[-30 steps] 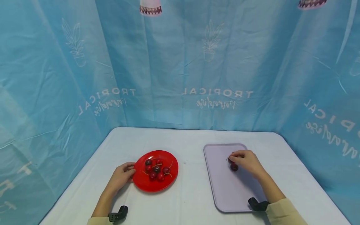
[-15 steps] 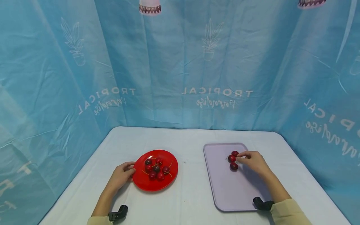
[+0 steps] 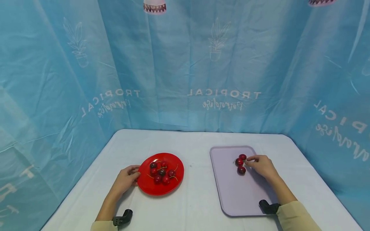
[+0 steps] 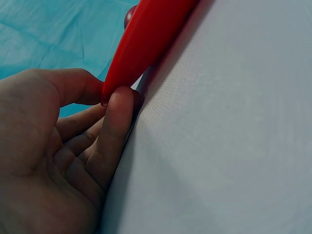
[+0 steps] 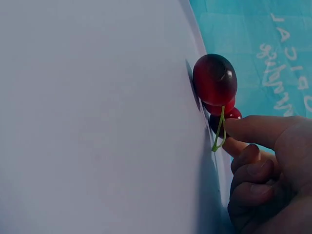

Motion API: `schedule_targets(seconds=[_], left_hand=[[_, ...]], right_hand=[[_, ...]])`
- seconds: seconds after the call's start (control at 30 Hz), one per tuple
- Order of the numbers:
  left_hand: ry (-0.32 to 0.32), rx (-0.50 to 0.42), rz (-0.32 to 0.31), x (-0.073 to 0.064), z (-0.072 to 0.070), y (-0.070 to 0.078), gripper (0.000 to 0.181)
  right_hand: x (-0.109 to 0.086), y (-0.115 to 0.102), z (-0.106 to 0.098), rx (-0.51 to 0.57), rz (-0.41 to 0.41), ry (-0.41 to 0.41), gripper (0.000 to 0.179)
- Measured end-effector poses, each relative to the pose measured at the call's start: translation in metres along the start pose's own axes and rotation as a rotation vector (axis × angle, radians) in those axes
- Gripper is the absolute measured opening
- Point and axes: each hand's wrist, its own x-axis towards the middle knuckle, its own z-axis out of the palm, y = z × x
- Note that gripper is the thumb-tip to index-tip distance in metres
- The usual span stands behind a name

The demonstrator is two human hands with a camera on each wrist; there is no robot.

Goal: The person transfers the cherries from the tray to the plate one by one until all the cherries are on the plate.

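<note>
- two black wrist cameras (image 3: 123, 218), one per arm.
- left hand (image 3: 124, 180): thumb and fingers pinch the rim of a red plate (image 3: 147, 186); cherries (image 3: 157, 179) lie on it.
- right hand (image 3: 260, 166), over the lilac tray (image 3: 237, 195): thumb and forefinger meet a green stem (image 5: 220, 122); grip cannot be told.
- tray cherries (image 3: 241, 170), just beside that hand.
- blue curtain (image 3: 179, 64), behind.

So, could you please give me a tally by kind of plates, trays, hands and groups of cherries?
Red plate: 1
Lilac tray: 1
Hands (left hand, right hand): 2
Groups of cherries (plate cherries, tray cherries): 2
Total: 6
</note>
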Motion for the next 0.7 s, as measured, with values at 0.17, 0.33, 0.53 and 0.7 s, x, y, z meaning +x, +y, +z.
schedule_targets(seconds=[0.17, 0.33, 0.53, 0.7], left_hand=[[0.001, 0.001, -0.008, 0.0012, 0.0005, -0.0009, 0.040], [-0.007, -0.001, 0.000, 0.0013, 0.0007, 0.0004, 0.040], [-0.009, 0.010, -0.004, -0.0004, 0.0004, 0.0016, 0.041], [-0.005, 0.003, -0.010, 0.0002, 0.0003, 0.0002, 0.040]], right_hand=[[0.0001, 0.0016, 0.0023, -0.015, -0.018, 0.010, 0.032], [0.0005, 0.0029, 0.0040, -0.019, -0.028, 0.021, 0.029], [-0.0001, 0.0040, 0.0051, 0.001, -0.041, 0.025, 0.025], [-0.0012, 0.0039, 0.0068, 0.042, -0.042, 0.012, 0.026]])
